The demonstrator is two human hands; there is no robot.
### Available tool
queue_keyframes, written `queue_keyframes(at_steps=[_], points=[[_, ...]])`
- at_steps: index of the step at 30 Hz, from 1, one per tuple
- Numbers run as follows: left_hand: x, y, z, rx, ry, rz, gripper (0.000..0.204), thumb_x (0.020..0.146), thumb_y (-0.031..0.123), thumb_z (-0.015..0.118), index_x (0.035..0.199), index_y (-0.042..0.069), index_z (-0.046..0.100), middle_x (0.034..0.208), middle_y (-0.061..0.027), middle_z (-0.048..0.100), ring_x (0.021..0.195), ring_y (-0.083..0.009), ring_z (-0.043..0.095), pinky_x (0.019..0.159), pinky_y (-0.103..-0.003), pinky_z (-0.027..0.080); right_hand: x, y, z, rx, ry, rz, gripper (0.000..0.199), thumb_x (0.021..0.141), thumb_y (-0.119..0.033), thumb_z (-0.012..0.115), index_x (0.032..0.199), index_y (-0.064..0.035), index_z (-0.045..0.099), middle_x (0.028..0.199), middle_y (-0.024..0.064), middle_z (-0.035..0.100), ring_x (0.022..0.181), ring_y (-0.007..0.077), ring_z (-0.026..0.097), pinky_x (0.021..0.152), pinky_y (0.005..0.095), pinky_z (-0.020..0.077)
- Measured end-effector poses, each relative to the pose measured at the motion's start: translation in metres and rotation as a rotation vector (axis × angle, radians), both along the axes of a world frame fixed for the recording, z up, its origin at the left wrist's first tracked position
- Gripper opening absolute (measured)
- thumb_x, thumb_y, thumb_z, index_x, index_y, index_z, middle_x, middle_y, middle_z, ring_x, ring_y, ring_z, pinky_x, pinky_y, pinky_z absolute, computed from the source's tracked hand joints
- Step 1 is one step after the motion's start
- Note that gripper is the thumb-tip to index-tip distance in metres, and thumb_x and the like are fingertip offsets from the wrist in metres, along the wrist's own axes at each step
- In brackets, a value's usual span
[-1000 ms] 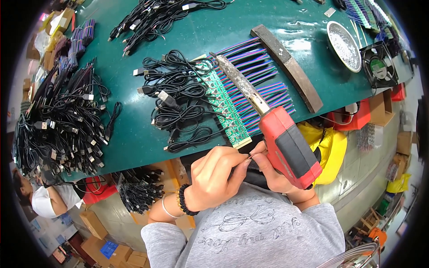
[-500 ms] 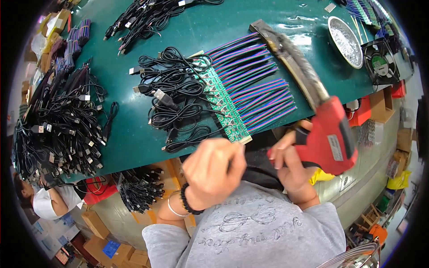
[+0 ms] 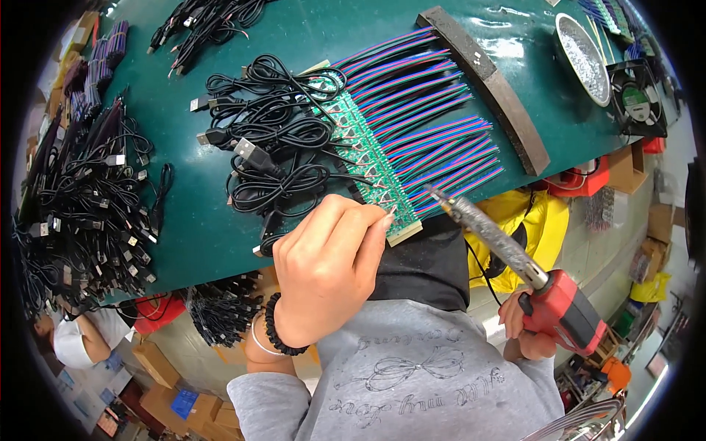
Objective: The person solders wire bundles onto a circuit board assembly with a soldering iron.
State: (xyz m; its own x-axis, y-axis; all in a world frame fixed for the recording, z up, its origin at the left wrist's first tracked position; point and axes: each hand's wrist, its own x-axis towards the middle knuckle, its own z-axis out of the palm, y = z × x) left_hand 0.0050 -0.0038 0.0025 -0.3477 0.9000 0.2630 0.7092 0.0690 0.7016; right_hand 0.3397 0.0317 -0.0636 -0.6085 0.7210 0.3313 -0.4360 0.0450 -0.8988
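My right hand point(image 3: 527, 327) is wrapped round the handle of a red soldering gun point(image 3: 562, 312). The gun's dark barrel points up and left, its tip just right of the near end of a green circuit board strip point(image 3: 371, 165). At that same end my left hand point(image 3: 327, 268) is closed in a pinch, fingertips low over the board. A black USB cable point(image 3: 271, 231) runs beneath this hand, and its wire end seems to be between the fingers, mostly hidden. More coiled black USB cables point(image 3: 283, 132) lie along the board's left side; striped ribbon wires point(image 3: 441, 158) fan out from its right.
A dark curved metal bar point(image 3: 507, 110) lies right of the ribbon wires. Beyond it are a white bowl point(image 3: 581, 59) of silvery bits and a small fan point(image 3: 638, 99). Cable heaps point(image 3: 88, 213) cover the table's left. A yellow bag point(image 3: 540, 220) hangs below the near edge.
The soldering gun has come off the metal bar and swung down, its tip now beside the board. My left hand has moved up-left onto the board's near end.
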Motion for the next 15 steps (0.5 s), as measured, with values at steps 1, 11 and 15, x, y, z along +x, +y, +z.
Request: queue_keyframes(at_steps=[1,11,15], points=[[-0.001,0.001,-0.001,-0.005,-0.007,-0.017,0.012,0.074,0.001,0.074,0.079,0.004,0.064,0.072,-0.0057,0.056,0.058,-0.0217,0.059,0.049,-0.032,0.045,0.002,-0.002,0.006,0.000,-0.005,-0.005,0.086,0.062,-0.092,0.046,0.074,-0.0075,0.056,0.049,-0.0028,0.050,0.044,0.0131,0.051,0.051,0.0285,0.0472],[0.000,-0.001,-0.002,-0.006,0.042,-0.023,0.011,0.074,0.000,0.072,0.081,0.003,0.064,0.072,-0.0064,0.056,0.058,-0.0213,0.059,0.049,-0.032,0.045,-0.006,0.004,0.003,-0.074,0.158,0.065,0.011,0.077,-0.004,0.067,0.075,-0.0060,0.056,0.066,0.0082,0.060,0.056,0.0203,0.061,0.054,0.0323,0.0518],[0.004,-0.006,0.005,0.036,-0.133,-0.131,0.013,0.075,-0.003,0.072,0.085,0.001,0.064,0.070,-0.0079,0.060,0.054,-0.0213,0.059,0.047,-0.031,0.044,-0.031,0.006,0.052,0.117,-0.385,-0.018,0.012,0.074,-0.001,0.069,0.076,-0.0087,0.060,0.070,0.0011,0.062,0.060,0.0143,0.061,0.058,0.0273,0.0513]])
